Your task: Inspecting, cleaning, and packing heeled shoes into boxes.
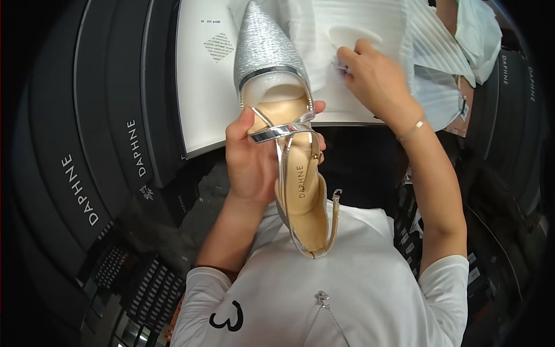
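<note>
My left hand (248, 159) is closed around the middle of a silver pointed-toe strappy shoe (269, 49), with its sole resting in the palm. The toe points away from me and the heel end toward my shirt. Translucent white stuffing (277, 84) fills the toe, and the ankle strap (335, 217) hangs loose. To the right, my right hand (378, 78) pinches a small crumpled whitish bit (341, 63) over white wrapping paper (324, 107). A white oval pad (358, 37) lies just beyond those fingers. What exactly is pinched is unclear.
An open white box (202, 115) lies under the shoe and paper. Tall stacks of black shoeboxes (115, 115) rise on the left, with more boxes (503, 104) at right. Pale pleated material (439, 40) and part of an arm (446, 13) show at top right. Dark slotted crates (153, 295) stand low left.
</note>
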Action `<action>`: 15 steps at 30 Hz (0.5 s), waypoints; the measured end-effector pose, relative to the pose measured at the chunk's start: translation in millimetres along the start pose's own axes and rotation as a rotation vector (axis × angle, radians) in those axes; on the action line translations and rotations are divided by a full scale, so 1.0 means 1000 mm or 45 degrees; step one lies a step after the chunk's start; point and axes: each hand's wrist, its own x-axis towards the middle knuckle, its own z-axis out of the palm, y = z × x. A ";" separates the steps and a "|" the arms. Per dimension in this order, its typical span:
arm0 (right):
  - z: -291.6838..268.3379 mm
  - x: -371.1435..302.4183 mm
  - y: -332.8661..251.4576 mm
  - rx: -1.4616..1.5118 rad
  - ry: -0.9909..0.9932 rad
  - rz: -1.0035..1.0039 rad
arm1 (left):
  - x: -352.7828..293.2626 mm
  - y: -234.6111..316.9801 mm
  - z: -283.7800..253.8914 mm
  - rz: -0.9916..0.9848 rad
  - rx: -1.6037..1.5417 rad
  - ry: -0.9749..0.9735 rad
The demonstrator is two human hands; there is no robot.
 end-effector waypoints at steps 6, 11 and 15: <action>-0.071 -0.017 -0.051 1.738 0.326 -0.117 | 0.000 -0.004 0.007 -0.016 0.067 0.015; -0.074 -0.032 -0.076 0.585 0.218 -0.486 | -0.019 -0.004 0.013 0.068 0.128 -0.181; -0.060 -0.042 -0.102 0.469 0.538 -0.534 | -0.041 -0.019 0.026 0.032 0.226 0.005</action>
